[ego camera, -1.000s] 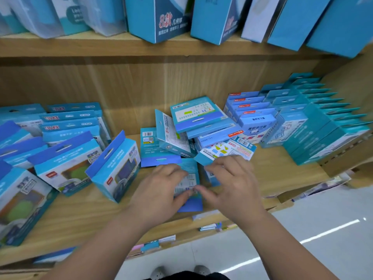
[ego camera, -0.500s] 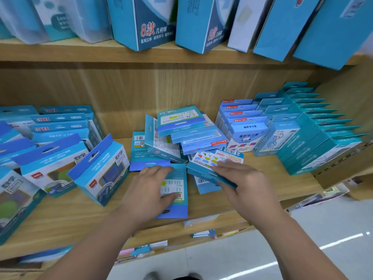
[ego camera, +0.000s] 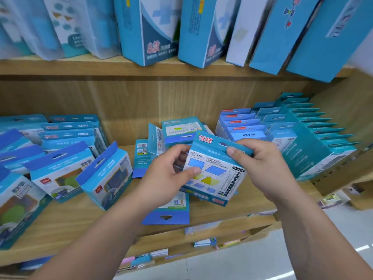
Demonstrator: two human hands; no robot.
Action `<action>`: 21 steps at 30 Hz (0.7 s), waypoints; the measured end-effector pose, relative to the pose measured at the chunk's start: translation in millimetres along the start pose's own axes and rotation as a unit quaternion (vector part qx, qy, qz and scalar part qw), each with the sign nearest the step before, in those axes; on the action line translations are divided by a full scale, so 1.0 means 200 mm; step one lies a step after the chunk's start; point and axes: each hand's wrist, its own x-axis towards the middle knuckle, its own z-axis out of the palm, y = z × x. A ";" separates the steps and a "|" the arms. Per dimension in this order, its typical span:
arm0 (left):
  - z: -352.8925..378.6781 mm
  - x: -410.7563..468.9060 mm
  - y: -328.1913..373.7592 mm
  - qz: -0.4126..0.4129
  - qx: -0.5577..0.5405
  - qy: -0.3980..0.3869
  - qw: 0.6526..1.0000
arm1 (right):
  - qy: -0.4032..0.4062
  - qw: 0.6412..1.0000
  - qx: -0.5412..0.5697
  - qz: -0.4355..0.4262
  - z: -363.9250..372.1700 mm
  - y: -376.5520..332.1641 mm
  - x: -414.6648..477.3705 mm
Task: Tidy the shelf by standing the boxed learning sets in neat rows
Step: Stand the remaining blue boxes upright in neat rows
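**One boxed set lifted above the shelf**

We see both hands clamped on a blue boxed set (ego camera: 217,170), tilted above the wooden shelf (ego camera: 66,223): left hand (ego camera: 169,174) at its left edge, right hand (ego camera: 260,164) pinching the hang tab. Another box (ego camera: 167,213) lies flat beneath; the pile behind (ego camera: 181,130) looks blurred, perhaps toppled.

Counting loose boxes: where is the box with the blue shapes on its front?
The shapes box is held in both hands, left hand and right hand, mid-frame over the loose pile.
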 end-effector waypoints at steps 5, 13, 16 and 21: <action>-0.17 -0.09 0.05 0.005 0.028 0.047 0.998 | -0.083 0.996 0.043 -0.017 0.11 -0.14 0.01; -0.66 -0.28 0.04 0.068 0.208 0.293 0.931 | -0.069 0.989 0.073 -0.107 0.41 -0.33 0.16; -0.87 -0.34 -0.01 0.021 0.414 0.325 0.850 | -0.051 0.987 0.064 -0.136 0.50 -0.40 0.24; -0.98 -0.34 -0.09 -0.184 0.606 0.134 0.762 | -0.052 0.984 0.047 -0.166 0.69 -0.49 0.36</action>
